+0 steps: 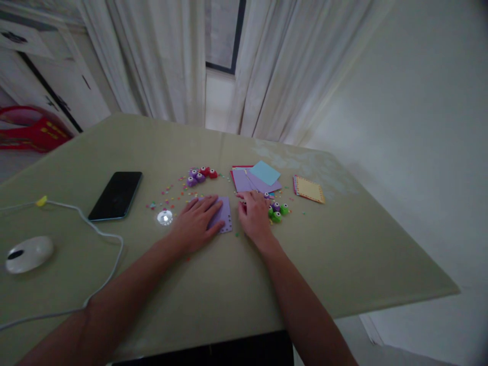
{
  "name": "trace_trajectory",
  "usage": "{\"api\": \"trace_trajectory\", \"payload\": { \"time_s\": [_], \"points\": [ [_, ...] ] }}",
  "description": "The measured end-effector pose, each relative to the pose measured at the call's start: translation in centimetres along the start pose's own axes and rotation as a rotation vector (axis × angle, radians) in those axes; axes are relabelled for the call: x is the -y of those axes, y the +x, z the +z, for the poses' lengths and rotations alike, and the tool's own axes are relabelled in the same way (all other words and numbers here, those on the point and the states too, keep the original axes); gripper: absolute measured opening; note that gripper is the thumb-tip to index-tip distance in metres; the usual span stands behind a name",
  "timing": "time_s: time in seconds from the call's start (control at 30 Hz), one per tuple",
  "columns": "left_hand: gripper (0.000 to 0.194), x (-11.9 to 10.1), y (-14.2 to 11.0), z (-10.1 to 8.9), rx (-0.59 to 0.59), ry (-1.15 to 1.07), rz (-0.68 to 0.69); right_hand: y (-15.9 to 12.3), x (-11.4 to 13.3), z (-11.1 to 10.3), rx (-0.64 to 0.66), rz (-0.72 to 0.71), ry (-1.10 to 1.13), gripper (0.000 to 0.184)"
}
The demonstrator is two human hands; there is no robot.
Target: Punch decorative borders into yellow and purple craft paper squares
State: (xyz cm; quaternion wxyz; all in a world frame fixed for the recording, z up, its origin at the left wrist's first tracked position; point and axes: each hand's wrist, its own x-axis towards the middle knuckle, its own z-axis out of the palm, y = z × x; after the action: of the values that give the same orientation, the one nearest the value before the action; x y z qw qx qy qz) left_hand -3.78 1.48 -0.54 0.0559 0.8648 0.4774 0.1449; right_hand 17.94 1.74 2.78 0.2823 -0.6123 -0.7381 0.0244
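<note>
My left hand (198,226) lies flat with fingers spread over a purple card (225,216), pressing it to the table. Small holes run along the card's right edge. Just right of the card, my right hand (254,216) has curled fingers; what they hold, if anything, is too small and hidden to make out. Close by its right side sit several small green craft punches (276,217) with eyes and a purple one (276,206). Further back are purple punches (196,178) and red punches (208,173). Colourful paper bits (168,192) lie scattered about.
Purple sheets (241,180) and a blue card (265,173) lie stacked behind my right hand. A yellow card stack (309,189) is to the right. At left are a phone (116,195), a white mouse-shaped object (29,254) and a white cable (114,269).
</note>
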Motion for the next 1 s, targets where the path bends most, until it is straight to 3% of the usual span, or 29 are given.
{"api": "trace_trajectory", "payload": {
  "time_s": [0.13, 0.23, 0.37, 0.47, 0.6, 0.8, 1.0],
  "points": [
    [0.065, -0.2, 0.0, 0.0, -0.009, -0.033, 0.025, 1.9, 2.4, 0.5, 0.103, -0.129, 0.095, 0.025],
    [0.058, -0.4, 0.1, -0.2, -0.017, -0.063, 0.027, 5.3, 4.5, 1.7, 0.241, -0.308, 0.127, 0.037],
    [0.054, -0.7, 0.3, -0.7, -0.030, -0.092, 0.015, 9.9, 6.5, 4.0, 0.352, -0.445, 0.026, 0.044],
    [0.053, -0.9, 0.3, -1.1, -0.037, -0.087, 0.007, 11.2, 6.4, 4.7, 0.397, -0.471, -0.089, 0.038],
    [0.055, -1.2, 0.2, -1.3, -0.037, -0.069, -0.016, 9.9, 3.9, 3.0, 0.355, -0.402, -0.151, 0.028],
    [0.054, -1.4, -0.1, -0.9, -0.052, -0.046, -0.054, 3.6, -0.2, -0.7, 0.318, -0.235, -0.219, 0.027],
    [0.057, -1.1, -0.2, -0.4, -0.078, -0.053, -0.069, 0.1, -0.5, -1.9, 0.299, -0.201, -0.098, 0.019]
  ]
}}
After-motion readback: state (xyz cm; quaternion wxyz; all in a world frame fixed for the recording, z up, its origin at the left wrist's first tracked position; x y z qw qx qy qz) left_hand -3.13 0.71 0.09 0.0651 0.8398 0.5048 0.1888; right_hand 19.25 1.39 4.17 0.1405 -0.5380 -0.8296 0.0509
